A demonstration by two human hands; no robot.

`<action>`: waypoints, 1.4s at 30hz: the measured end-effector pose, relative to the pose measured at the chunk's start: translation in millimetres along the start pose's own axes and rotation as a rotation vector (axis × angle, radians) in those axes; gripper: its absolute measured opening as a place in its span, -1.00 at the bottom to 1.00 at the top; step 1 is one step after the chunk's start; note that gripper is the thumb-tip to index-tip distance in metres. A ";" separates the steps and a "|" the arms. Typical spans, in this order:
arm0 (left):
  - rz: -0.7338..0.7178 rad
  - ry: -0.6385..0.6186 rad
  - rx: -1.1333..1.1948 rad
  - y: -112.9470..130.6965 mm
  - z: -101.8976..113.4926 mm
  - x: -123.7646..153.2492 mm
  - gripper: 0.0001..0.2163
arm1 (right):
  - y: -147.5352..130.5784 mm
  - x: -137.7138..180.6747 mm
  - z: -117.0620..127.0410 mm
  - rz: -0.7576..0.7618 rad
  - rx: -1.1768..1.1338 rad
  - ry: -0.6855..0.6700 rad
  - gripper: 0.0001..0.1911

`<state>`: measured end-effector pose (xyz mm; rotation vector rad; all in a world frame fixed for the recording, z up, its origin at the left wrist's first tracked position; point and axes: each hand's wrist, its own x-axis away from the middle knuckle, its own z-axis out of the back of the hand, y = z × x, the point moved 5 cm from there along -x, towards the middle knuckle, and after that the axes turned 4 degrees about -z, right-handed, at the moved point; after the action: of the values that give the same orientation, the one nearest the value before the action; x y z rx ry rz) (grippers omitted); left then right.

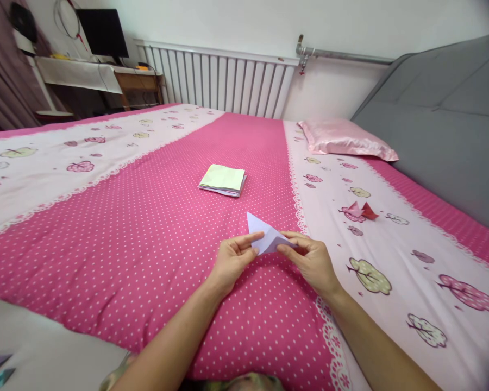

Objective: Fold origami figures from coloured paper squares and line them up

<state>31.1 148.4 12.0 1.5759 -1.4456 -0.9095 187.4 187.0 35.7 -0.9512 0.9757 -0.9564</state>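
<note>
With the fingers of your left hand (233, 259) and right hand (313, 262) closed on the folded lilac paper (268, 239) above the bed (146, 233) (nearer you than the paper stack (223, 177)), you were apparently mid-fold, the next move likely calling for aligned edges.

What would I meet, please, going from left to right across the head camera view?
Teal folded piece, black monitor, paper stack, lilac folded paper, pink folded piece, red folded piece.
</note>
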 end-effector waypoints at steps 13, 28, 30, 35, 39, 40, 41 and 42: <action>-0.020 -0.112 -0.022 -1.6 -4.2 2.9 -0.57 | 10.2 9.4 -2.0 -0.191 -0.154 0.145 -0.76; -0.078 -0.026 -0.081 -1.4 -1.9 1.6 -0.67 | 0.0 15.9 -3.6 -0.148 -0.119 0.180 -0.74; -0.077 -0.019 -0.076 -1.1 -2.0 1.3 -0.68 | 0.4 16.0 -3.9 -0.143 -0.147 0.193 -0.74; -0.078 -0.006 -0.055 -1.0 -2.0 1.1 -0.68 | -0.2 15.6 -3.7 -0.133 -0.229 0.225 -0.69; -0.071 -0.022 -0.038 -0.8 -3.2 1.1 -0.65 | -0.5 15.0 -1.8 -0.153 -0.233 0.243 -0.63; -0.065 -0.020 -0.031 -0.6 -3.3 1.1 -0.62 | -0.4 14.9 -1.6 -0.159 -0.236 0.241 -0.63; -0.061 -0.013 -0.023 -0.2 -3.0 1.0 -0.57 | -0.4 14.7 -1.7 -0.164 -0.245 0.236 -0.63; -0.058 -0.008 -0.015 0.2 -2.7 0.9 -0.50 | -0.6 14.6 -2.0 -0.166 -0.258 0.232 -0.63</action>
<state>33.6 147.7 13.3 1.6125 -1.4020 -0.9585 189.2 172.8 32.4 -1.1690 1.2528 -1.1152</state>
